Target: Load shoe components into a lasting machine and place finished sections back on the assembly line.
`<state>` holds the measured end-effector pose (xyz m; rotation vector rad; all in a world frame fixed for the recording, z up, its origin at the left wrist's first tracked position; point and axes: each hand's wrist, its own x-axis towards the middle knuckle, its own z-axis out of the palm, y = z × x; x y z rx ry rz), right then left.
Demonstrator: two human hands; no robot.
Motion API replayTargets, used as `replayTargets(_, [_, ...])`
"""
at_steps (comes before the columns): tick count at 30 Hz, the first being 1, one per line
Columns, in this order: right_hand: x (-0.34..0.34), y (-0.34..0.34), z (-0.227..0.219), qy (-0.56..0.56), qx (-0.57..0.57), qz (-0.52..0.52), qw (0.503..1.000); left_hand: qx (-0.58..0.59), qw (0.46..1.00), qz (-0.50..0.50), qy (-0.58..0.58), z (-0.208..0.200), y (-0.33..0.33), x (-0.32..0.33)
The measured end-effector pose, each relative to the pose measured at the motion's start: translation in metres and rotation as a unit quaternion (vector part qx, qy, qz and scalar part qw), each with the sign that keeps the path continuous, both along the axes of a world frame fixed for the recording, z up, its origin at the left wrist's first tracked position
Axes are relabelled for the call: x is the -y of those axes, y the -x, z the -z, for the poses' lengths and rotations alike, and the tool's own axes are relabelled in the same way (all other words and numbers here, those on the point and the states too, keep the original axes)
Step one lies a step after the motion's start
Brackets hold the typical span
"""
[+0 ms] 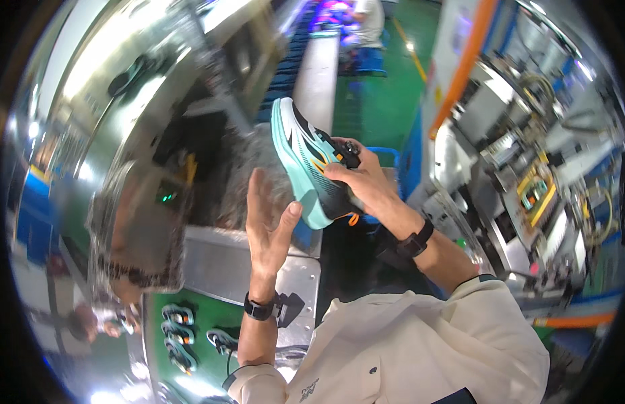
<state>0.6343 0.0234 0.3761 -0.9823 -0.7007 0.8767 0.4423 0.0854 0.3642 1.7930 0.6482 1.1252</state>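
Note:
A running shoe (305, 165) in mint, white and black with orange accents is held up before me, tilted with its toe pointing away and its sole turned to the left. My right hand (363, 178) grips it from the right, thumb across its side and fingers at the black collar. Close to the left of the sole is my left hand (265, 225), upright with thumb and fingers apart, holding nothing. Its thumb tip is near the heel; whether it touches I cannot tell. Black straps circle both wrists.
Below left, several similar shoes (177, 330) sit on a green surface, with another shoe (221, 341) nearby. A metal bench (245, 266) lies under my left arm. Machinery (514, 222) stands at the right, a plastic-wrapped box (137, 229) at the left. A conveyor (319, 74) runs ahead toward a person (369, 23).

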Motion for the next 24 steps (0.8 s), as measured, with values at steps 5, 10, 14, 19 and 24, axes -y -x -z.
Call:
replayTargets(5, [0.117,-0.068,0.000,0.023,0.163,0.100,0.981,0.047,0.948,0.239,0.206,-0.021,-0.113,0.078])
replayTargets(10, [0.265,-0.135,0.000,0.056,0.075,0.310,0.946,-0.010,0.871,0.403,0.282,-0.027,-0.233,0.188])
replayTargets(14, [0.377,-0.178,0.001,0.145,0.092,0.500,0.849,-0.102,0.789,0.536,0.282,-0.003,-0.337,0.245])
replayTargets(19, [0.513,-0.223,0.012,0.185,0.111,0.652,0.727,-0.201,0.763,0.530,0.310,0.037,-0.496,0.361])
replayTargets(24, [0.569,-0.223,0.002,0.191,0.120,0.749,0.623,-0.176,0.883,0.423,0.105,0.158,-0.672,0.408])
